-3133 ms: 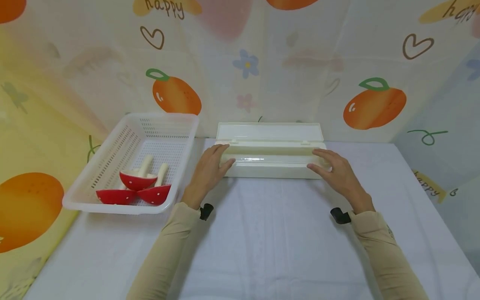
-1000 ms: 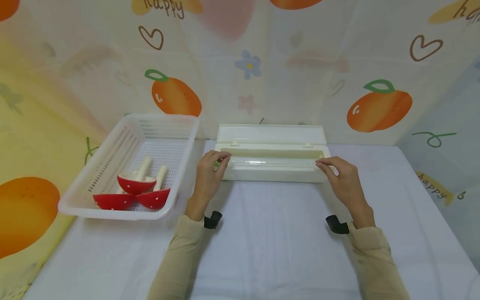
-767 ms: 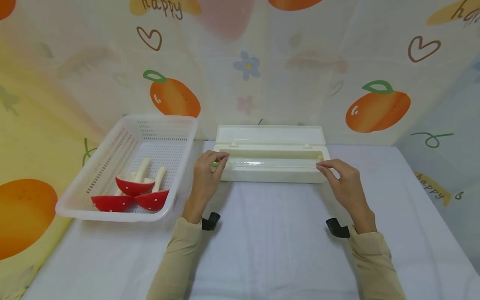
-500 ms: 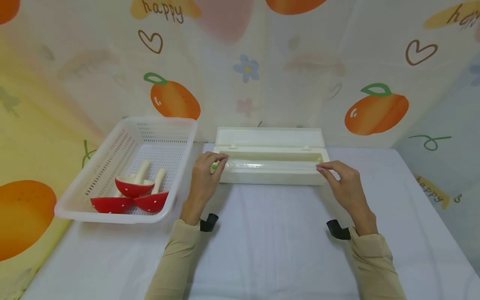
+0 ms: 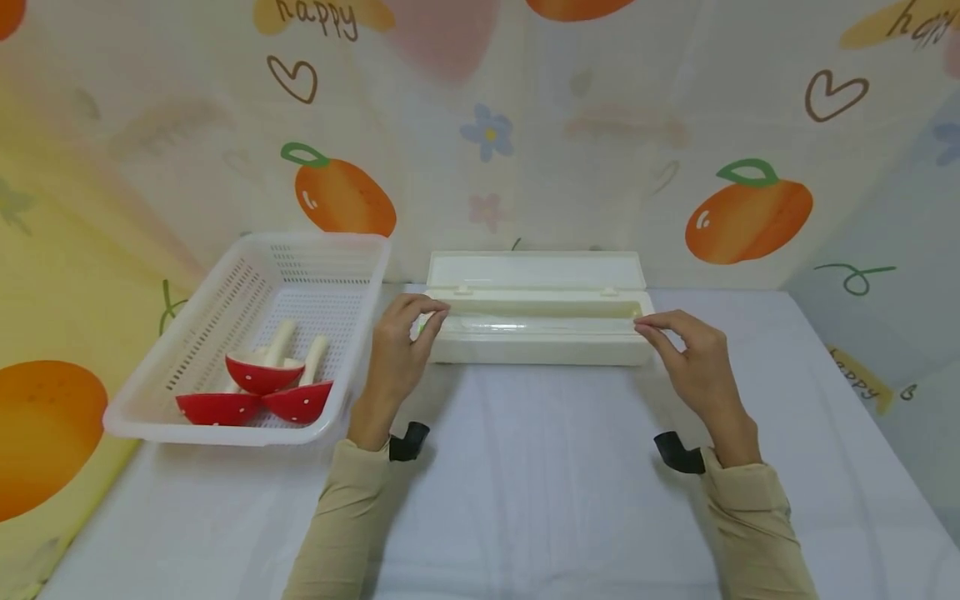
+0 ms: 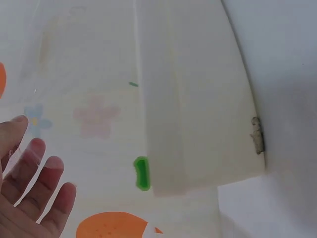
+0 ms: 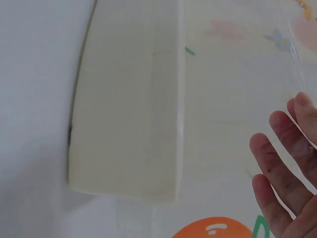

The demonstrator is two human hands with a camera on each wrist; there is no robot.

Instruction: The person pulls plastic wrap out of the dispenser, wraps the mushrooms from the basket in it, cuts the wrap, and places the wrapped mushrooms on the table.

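A long cream cling film dispenser (image 5: 536, 350) stands at the back of the table, its lid (image 5: 536, 270) swung up behind it. Clear cling film (image 5: 517, 323) stretches across it between the hands. The left hand (image 5: 397, 354) pinches the film's left end between thumb and index finger. At the right end, the right hand (image 5: 693, 362) pinches the film the same way. In the left wrist view the other fingers (image 6: 59, 196) are spread apart, with a green tab (image 6: 142, 173) on the dispenser's end. The right wrist view shows see-through film over the right fingers (image 7: 285, 173).
Left of the dispenser sits a white perforated plastic basket (image 5: 135, 427). Inside lie red, white-dotted, mushroom-like pieces (image 5: 262, 377) with pale stems. A white cloth covers the table (image 5: 540, 500). A printed fabric backdrop (image 5: 570, 200) hangs right behind.
The hands, held with thumb and fingers apart at the dispenser's ends about three seconds ago, came to pinch the film. In the last half second they drew slightly apart.
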